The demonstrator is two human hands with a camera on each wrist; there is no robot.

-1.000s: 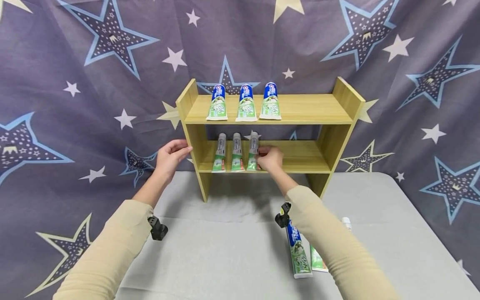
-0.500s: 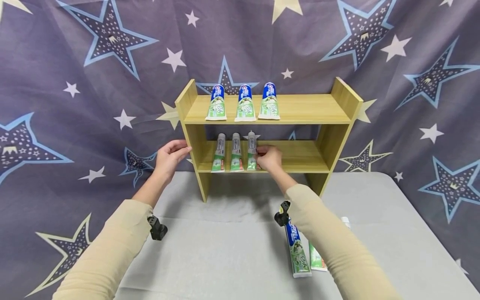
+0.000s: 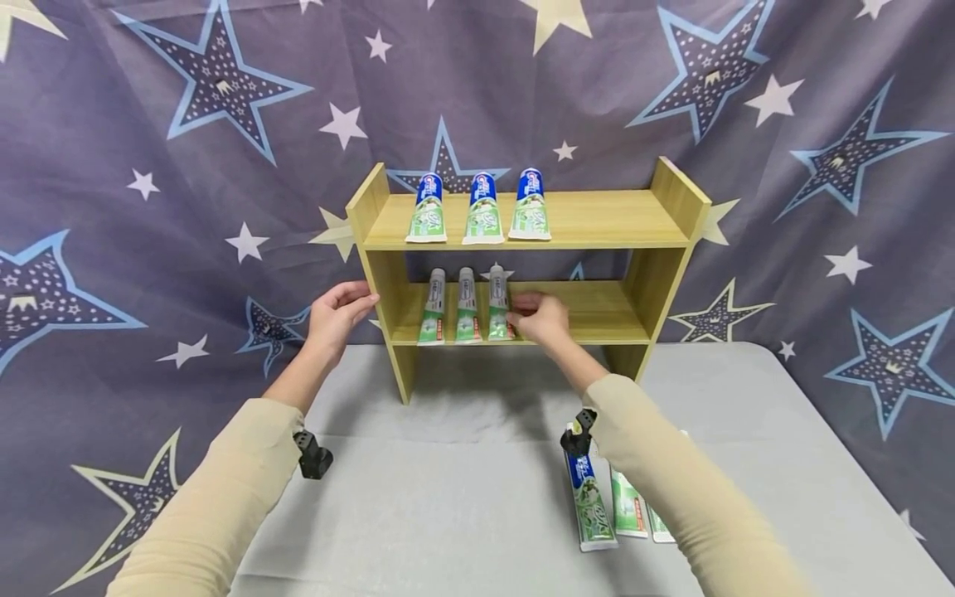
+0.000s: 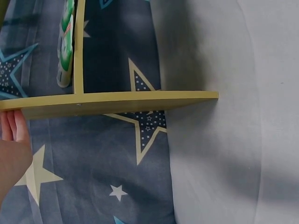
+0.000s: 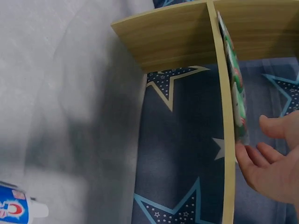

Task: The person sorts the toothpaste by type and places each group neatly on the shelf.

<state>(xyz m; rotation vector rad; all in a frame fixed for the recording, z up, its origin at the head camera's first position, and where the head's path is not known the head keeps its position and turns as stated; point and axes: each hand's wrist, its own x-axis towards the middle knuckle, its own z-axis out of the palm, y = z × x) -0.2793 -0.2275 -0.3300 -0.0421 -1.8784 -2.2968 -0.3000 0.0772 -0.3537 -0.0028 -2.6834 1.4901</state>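
Observation:
My left hand [image 3: 337,319] rests its straight fingertips on the outer left side panel of a small wooden shelf [image 3: 597,217]. On the lower board lie three green and silver toothpaste tubes, caps toward the back. The rightmost silver-capped toothpaste tube [image 3: 498,305] is beside my right hand [image 3: 543,318], whose thumb and fingers are spread apart. In the right wrist view nothing sits between that thumb and the fingers, and the fingertips are right at the end of the tube row. Three blue and green toothpaste tubes, among them a middle tube [image 3: 483,209], lie on the upper board.
Below my right forearm, a blue and green toothpaste tube [image 3: 593,506] lies on the grey tabletop [image 3: 448,497]. Beside it is a green toothpaste tube [image 3: 629,506], with another partly hidden by the sleeve. A star-patterned curtain [image 3: 283,50] hangs behind the shelf.
My right hand has let go of the rightmost lower tube and drawn slightly away to the right. That tube now stands straighter and slightly left. My left hand stays at the panel.

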